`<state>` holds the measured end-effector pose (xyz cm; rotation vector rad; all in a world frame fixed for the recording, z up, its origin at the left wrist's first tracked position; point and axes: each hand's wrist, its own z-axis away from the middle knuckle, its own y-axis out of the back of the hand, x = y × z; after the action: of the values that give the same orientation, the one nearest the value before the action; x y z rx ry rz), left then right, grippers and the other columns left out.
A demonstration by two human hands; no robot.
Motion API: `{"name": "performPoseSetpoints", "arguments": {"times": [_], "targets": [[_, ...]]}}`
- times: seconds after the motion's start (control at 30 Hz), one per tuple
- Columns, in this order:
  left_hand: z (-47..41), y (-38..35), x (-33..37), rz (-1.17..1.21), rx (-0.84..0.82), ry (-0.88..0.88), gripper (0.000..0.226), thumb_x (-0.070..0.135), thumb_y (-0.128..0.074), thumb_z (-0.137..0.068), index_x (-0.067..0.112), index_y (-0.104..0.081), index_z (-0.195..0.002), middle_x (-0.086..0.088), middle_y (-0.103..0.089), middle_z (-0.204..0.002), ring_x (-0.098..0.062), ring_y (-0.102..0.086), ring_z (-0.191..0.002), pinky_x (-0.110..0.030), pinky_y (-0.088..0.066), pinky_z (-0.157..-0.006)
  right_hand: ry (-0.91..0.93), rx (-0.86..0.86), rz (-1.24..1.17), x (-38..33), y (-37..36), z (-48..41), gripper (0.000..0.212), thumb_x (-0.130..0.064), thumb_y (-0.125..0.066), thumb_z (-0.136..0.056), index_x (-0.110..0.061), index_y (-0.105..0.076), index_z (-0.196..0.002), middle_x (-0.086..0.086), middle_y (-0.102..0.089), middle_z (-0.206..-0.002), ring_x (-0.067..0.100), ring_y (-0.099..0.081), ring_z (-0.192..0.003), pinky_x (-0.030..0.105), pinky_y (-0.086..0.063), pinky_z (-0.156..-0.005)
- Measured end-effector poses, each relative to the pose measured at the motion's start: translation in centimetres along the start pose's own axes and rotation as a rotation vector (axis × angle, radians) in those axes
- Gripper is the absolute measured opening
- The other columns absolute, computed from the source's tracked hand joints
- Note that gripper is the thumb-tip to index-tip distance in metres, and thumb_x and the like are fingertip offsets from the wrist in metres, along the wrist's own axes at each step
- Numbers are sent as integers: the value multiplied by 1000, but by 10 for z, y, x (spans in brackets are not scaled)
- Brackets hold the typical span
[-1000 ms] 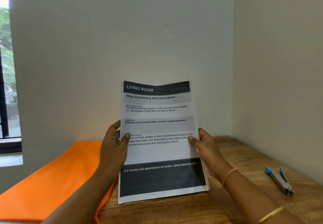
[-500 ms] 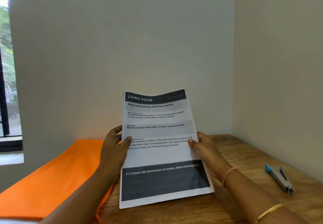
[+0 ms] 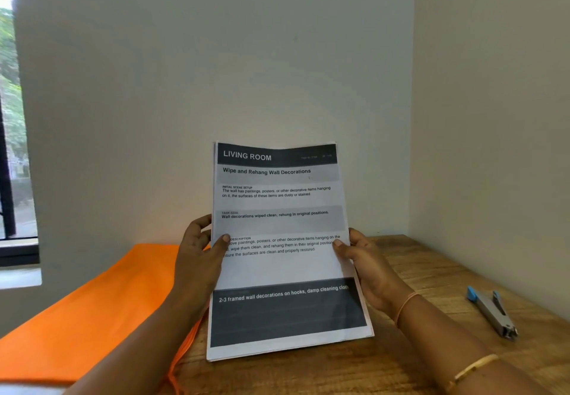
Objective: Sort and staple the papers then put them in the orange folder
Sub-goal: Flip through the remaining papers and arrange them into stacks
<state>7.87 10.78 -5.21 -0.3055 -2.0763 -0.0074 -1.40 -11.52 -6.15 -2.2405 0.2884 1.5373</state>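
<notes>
A stack of printed papers, top sheet headed "LIVING ROOM", stands nearly upright with its bottom edge on the wooden table. My left hand grips its left edge, thumb on the front. My right hand grips the right edge the same way. The orange folder lies flat on the left, partly behind my left arm. A small metal stapler with blue tips lies on the table at the right, apart from both hands.
The table sits in a corner: a wall close behind the papers and another along the right. A window is at the far left. The folder's string hangs near the front edge.
The stack dropped a little lower half a second ago and has come back up to about where it was a second ago. Both hands keep their hold.
</notes>
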Motion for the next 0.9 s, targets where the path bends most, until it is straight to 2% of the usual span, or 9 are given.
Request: {"name": "performPoseSetpoints", "arguments": {"times": [0.07, 0.17, 0.27, 0.33, 0.43, 0.63, 0.73, 0.8, 0.9], "targets": [[0, 1, 1, 43, -4, 24, 32, 5, -57, -91, 19, -48, -117, -4, -67, -102, -24, -66, -87, -39, -56, -71, 3, -4, -23, 0, -1, 0, 21, -1, -47, -95, -12, -63, -104, 5, -71, -97, 20, -67, -85, 24, -56, -65], [-1, 2, 1, 237, -33, 161, 29, 7, -58, -89, 11, -55, -118, -14, -69, -103, -32, -67, -89, -44, -57, -75, 19, 37, -37, 1, -1, -1, 18, 0, -48, -94, -5, -63, -104, 8, -70, -96, 20, -66, -82, 22, -56, -63], [-1, 1, -2, 358, -92, 338, 28, 15, -56, -91, 8, -59, -118, -17, -68, -109, -38, -64, -100, -52, -52, -87, 42, 112, 64, 4, 0, -2, 13, -4, -51, -94, -7, -64, -98, 12, -70, -101, 23, -66, -85, 27, -55, -71], [2, 0, -3, 343, -156, 427, 31, 22, -55, -92, 7, -60, -119, -19, -67, -112, -40, -61, -105, -55, -47, -93, 52, 154, 94, 5, 0, -4, 12, -5, -52, -94, -7, -64, -95, 14, -69, -103, 25, -65, -88, 32, -54, -80], [7, -2, -2, 262, -222, 511, 31, 32, -56, -90, 9, -63, -111, -19, -69, -106, -39, -64, -100, -51, -51, -87, 54, 194, 109, 6, 1, -5, 13, -9, -52, -95, -6, -64, -99, 14, -70, -103, 27, -65, -91, 37, -53, -85], [9, -5, 0, 188, -215, 511, 33, 40, -53, -91, 12, -64, -107, -17, -72, -97, -35, -66, -91, -45, -54, -79, 20, 198, 72, 6, 5, -4, 18, -19, -49, -98, -11, -65, -100, 8, -71, -100, 27, -66, -95, 40, -53, -87], [10, -6, 0, 166, -174, 508, 33, 42, -49, -93, 13, -63, -102, -16, -72, -93, -34, -67, -85, -44, -54, -77, 36, 206, 88, 4, 5, -4, 19, -19, -49, -98, -14, -66, -94, 8, -71, -99, 26, -66, -93, 39, -53, -87], [10, -6, 0, 160, -157, 506, 33, 43, -47, -94, 14, -62, -103, -16, -71, -94, -33, -66, -85, -44, -54, -76, 79, 234, 241, 6, 8, -8, 21, -19, -49, -98, -14, -68, -89, 12, -71, -98, 28, -65, -94, 38, -51, -89], [11, -8, 0, 143, -154, 493, 33, 43, -43, -96, 17, -62, -102, -14, -71, -94, -31, -67, -84, -40, -54, -69, 139, 246, 475, 13, 11, -10, 30, -19, -48, -98, 2, -66, -87, 24, -67, -94, 38, -63, -91, 30, -44, -74]]}}
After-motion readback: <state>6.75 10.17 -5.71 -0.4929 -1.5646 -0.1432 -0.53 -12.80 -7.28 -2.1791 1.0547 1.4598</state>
